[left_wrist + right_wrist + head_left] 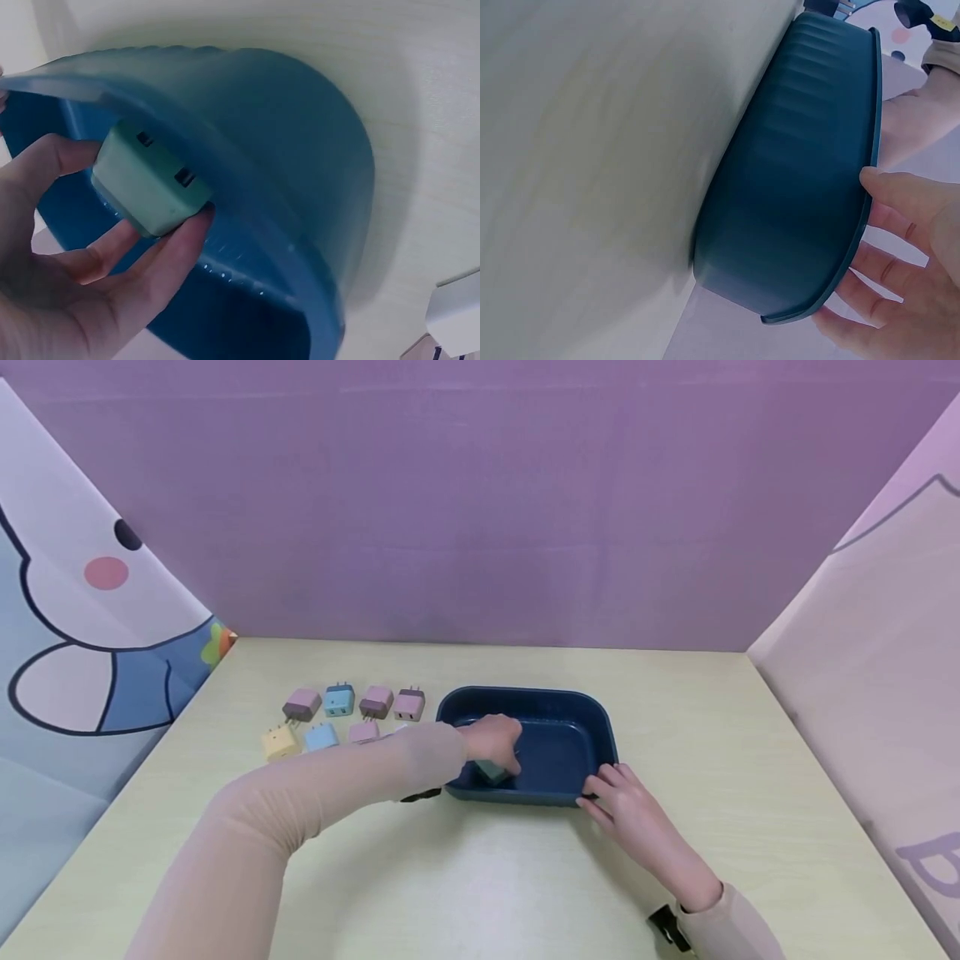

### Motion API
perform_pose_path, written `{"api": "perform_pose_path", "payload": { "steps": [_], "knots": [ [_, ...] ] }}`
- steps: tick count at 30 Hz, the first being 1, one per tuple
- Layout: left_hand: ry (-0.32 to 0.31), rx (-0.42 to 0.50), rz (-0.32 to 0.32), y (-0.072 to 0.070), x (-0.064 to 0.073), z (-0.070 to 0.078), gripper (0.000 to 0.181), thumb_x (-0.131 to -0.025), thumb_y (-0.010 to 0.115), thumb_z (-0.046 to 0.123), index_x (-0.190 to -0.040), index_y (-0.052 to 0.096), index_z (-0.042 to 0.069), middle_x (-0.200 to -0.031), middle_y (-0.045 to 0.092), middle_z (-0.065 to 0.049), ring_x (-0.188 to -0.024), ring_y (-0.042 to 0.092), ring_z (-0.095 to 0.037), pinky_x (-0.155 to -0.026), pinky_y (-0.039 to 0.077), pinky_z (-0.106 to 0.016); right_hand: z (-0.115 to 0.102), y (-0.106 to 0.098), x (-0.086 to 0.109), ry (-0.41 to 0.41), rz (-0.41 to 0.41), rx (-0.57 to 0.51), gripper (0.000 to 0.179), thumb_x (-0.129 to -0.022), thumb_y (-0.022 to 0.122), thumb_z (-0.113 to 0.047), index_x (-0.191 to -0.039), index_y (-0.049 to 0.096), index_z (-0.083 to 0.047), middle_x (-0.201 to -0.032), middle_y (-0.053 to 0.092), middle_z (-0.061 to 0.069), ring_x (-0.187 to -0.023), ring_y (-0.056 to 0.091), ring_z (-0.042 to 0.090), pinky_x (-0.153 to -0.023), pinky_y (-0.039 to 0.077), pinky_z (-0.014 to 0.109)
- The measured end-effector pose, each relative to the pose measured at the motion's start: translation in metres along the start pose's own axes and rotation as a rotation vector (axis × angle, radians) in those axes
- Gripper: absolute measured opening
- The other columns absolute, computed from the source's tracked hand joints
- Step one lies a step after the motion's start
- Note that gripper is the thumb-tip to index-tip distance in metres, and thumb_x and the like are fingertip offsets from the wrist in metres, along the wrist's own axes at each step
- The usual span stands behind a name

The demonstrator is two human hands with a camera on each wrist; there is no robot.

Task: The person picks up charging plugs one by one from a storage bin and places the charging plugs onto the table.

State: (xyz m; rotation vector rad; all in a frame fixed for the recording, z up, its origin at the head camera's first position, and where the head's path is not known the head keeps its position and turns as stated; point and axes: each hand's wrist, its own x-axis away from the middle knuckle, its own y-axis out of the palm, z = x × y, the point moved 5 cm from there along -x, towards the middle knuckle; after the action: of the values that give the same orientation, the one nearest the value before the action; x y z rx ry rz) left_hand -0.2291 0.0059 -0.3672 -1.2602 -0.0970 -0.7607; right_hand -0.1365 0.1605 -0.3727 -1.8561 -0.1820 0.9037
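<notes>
My left hand (493,740) reaches into a dark blue plastic basin (570,752) and pinches a green plug charger (150,184) between thumb and fingers. Two small ports face up on the charger in the left wrist view, which sits just inside the basin's near left wall. At the basin's near right corner, my right hand (637,822) holds the rim, thumb outside and fingers over the edge, as the right wrist view shows. In the head view the left hand partly covers the green charger.
Left of the basin several chargers lie in rows on the pale wooden table (480,893), among them a yellow one (281,742), a blue one (339,700) and a pink one (409,703). My left sleeve crosses over part of them. A purple cloth (487,527) hangs behind.
</notes>
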Motion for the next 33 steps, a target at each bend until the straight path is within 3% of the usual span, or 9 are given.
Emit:
{"api": "perform_pose_path", "payload": {
  "steps": [18,24,33],
  "knots": [
    [0.061,-0.089,0.082,-0.023,0.021,0.009,0.022,-0.078,0.067,0.024,-0.082,0.053,0.008,-0.067,0.046,-0.001,-0.054,0.043,-0.012,-0.051,0.035,-0.023,-0.001,0.0,0.0,0.007,-0.006,-0.009,0.017,-0.069,0.073,-0.008,-0.072,0.057,-0.012,-0.069,0.043,-0.003,-0.068,0.034,0.009,-0.058,0.033,0.021],
    [0.047,-0.123,0.115,-0.032,0.029,0.009,0.026,-0.077,0.068,0.028,-0.087,0.055,0.008,-0.072,0.051,-0.001,-0.058,0.047,-0.012,-0.054,0.039,-0.023,-0.001,0.0,0.0,0.006,-0.002,-0.01,0.017,-0.068,0.073,-0.008,-0.072,0.058,-0.012,-0.07,0.043,-0.004,-0.068,0.033,0.009,-0.058,0.033,0.02],
    [0.034,-0.116,0.131,-0.04,0.046,0.007,0.024,-0.077,0.068,0.029,-0.08,0.054,0.01,-0.069,0.051,-0.001,-0.055,0.045,-0.012,-0.053,0.037,-0.025,-0.002,0.0,0.0,0.014,-0.011,-0.007,0.016,-0.069,0.073,-0.008,-0.072,0.057,-0.012,-0.07,0.042,-0.005,-0.068,0.033,0.009,-0.058,0.033,0.02]
  ]
}}
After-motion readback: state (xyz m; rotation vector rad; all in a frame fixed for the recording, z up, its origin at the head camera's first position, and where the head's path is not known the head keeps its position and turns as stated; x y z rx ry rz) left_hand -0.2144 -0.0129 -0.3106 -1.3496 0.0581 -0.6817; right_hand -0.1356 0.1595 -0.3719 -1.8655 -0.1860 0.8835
